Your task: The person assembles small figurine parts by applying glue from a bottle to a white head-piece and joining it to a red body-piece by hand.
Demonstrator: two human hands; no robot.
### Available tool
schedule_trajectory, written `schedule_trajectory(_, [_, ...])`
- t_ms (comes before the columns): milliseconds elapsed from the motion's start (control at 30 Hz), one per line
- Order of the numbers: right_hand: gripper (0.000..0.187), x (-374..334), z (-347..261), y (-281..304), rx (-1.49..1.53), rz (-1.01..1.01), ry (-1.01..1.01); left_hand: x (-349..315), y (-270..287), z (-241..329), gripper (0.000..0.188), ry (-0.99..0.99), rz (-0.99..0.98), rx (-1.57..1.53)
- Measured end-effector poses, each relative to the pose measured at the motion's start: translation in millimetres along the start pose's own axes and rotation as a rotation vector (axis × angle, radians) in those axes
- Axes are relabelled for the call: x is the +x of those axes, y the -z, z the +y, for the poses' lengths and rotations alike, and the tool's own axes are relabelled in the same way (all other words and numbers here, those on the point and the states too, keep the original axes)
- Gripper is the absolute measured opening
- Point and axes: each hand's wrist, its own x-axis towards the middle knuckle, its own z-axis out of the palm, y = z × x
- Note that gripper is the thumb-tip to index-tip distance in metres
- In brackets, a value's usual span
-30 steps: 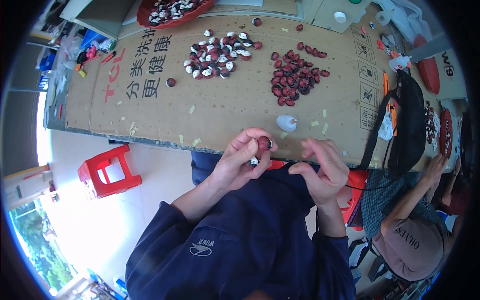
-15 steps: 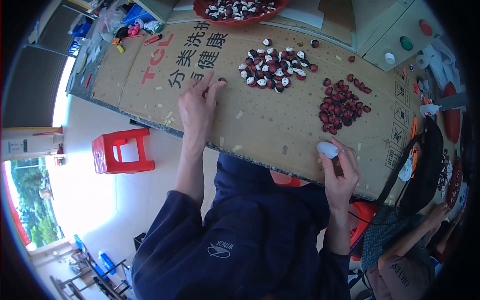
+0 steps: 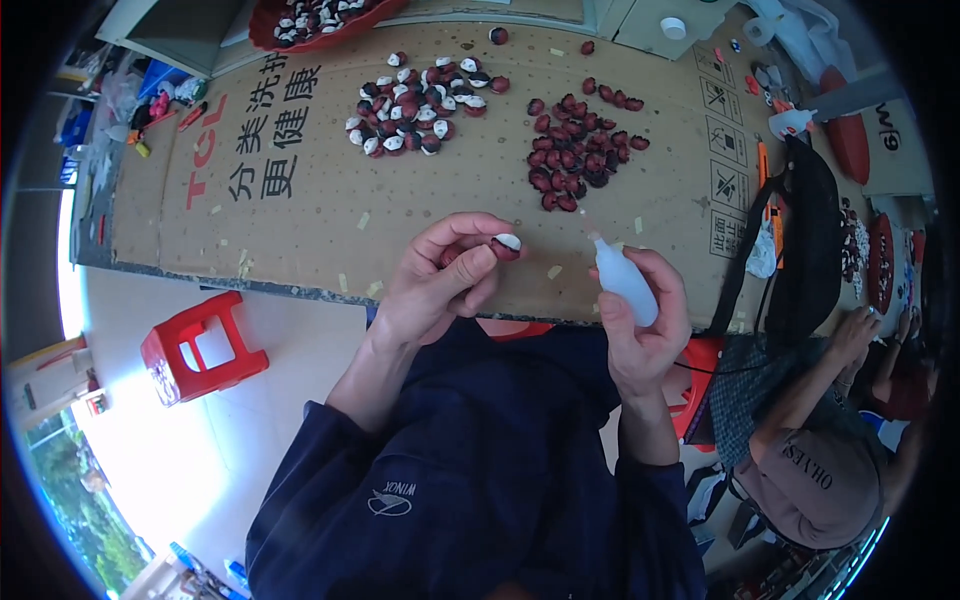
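Between the thumb and fingers of my left hand (image 3: 440, 280) is a small dark-red piece with a white top (image 3: 508, 244). Another bit of dark red shows behind the thumb, partly hidden by it. My right hand (image 3: 645, 325) is wrapped round a white squeeze bottle (image 3: 627, 283), its thin nozzle tilted up and to the left, apart from the piece. Beyond the hands lies a pile of red, black and white pieces (image 3: 408, 112) on the cardboard (image 3: 330, 215). To its right is a pile of dark-red shell-like pieces (image 3: 575, 150).
A red bowl (image 3: 262, 35) of similar pieces stands at the back left. On the right lie a black bag (image 3: 815, 240) and an orange cutter (image 3: 772, 235). A red stool (image 3: 170, 360) stands on the floor at left. Another person's arm (image 3: 810, 390) reaches in at right.
My left hand has come off the cardboard toward the bottle with the red-and-white piece in its fingers. My right hand has turned the bottle nozzle-up. The whole view has shifted.
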Motion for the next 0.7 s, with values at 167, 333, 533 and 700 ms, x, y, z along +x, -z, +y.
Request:
schedule_trajectory(167, [0.036,7.7,3.6,-4.8,-0.132,0.094,0.130,8.2,-22.9,-14.8,0.026,0.108,-0.055,-0.059])
schedule_trajectory(333, [0.036,14.5,13.4,-14.0,-0.265,0.104,0.340,9.1,-26.2,-26.2,0.028,0.139,-0.109,-0.111])
schedule_trajectory(533, [0.037,13.6,0.2,15.3,-0.198,0.028,0.243,18.8,-23.6,-10.2,0.029,0.137,0.032,-0.078])
schedule_trajectory(700, [0.041,12.0,-8.4,26.7,-0.192,-0.055,0.305,18.0,-13.1,-9.5,0.028,0.126,0.028,-0.092])
